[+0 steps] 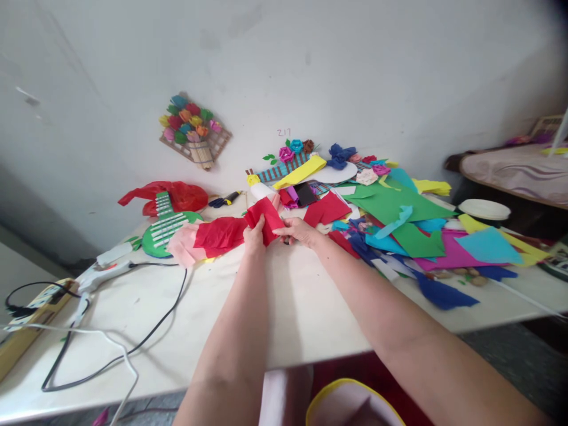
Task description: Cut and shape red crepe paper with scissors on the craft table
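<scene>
A folded piece of red crepe paper (268,216) is held up above the table, slightly tilted. My left hand (254,234) pinches its lower left side, thumb on top. At its right edge, my right hand (300,231) has its fingers closed on the paper. Something small and dark shows beneath those fingers; its kind is hard to make out. Left of my hands lies more crumpled red crepe paper (220,235), overlapping a pale pink piece (183,242). A green guitar-shaped craft (166,231) with white strips lies beside the pink piece.
Coloured paper sheets and scraps (399,204) cover the table's right side. A glue gun (104,275), black cord and power strip (39,307) occupy the left. Dark-handled scissors (225,200) lie behind. Paper flowers (189,121) hang on the wall. The table's front edge (319,360) is close.
</scene>
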`<state>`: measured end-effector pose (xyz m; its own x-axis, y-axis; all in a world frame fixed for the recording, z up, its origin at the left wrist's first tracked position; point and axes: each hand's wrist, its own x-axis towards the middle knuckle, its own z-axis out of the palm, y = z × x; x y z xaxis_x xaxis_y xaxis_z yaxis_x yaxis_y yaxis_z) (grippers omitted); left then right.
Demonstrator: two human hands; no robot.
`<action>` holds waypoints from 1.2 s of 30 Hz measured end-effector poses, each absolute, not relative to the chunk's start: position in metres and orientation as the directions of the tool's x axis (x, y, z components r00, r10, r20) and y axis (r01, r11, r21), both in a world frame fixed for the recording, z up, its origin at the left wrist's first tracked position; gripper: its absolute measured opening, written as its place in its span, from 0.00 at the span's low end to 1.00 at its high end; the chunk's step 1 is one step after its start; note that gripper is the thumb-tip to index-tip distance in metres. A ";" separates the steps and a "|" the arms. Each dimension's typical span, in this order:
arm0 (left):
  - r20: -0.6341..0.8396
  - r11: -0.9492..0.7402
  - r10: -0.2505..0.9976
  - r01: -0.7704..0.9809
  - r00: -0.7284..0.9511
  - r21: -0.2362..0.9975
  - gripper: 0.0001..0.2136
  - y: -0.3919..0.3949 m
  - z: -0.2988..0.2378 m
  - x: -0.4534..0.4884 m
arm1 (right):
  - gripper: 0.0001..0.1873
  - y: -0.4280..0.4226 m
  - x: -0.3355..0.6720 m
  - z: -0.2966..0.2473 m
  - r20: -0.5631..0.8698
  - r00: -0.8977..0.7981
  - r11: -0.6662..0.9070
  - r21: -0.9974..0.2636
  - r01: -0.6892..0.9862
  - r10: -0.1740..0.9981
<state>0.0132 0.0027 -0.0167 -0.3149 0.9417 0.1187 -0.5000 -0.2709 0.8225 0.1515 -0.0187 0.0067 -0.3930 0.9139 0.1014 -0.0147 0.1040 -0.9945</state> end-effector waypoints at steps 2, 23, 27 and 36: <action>0.128 -0.284 0.938 -0.502 -0.323 0.817 0.16 0.004 -0.018 0.013 | 0.12 -0.017 0.150 0.005 0.122 -0.389 0.131 -0.991 -0.003 0.913; 0.106 -0.255 0.941 -0.470 -0.320 0.845 0.16 0.001 -0.012 0.018 | 0.02 -0.016 0.148 0.004 0.130 -0.296 0.162 -0.983 0.083 0.946; 0.143 -0.236 0.965 -0.502 -0.218 0.832 0.16 -0.001 -0.012 0.020 | 0.02 -0.009 0.148 -0.001 0.173 -0.158 0.203 -0.958 0.200 0.972; 0.129 -0.153 0.988 -0.465 -0.084 0.872 0.16 -0.005 -0.014 0.022 | 0.06 -0.003 0.151 0.000 0.236 0.126 0.197 -0.944 0.264 0.963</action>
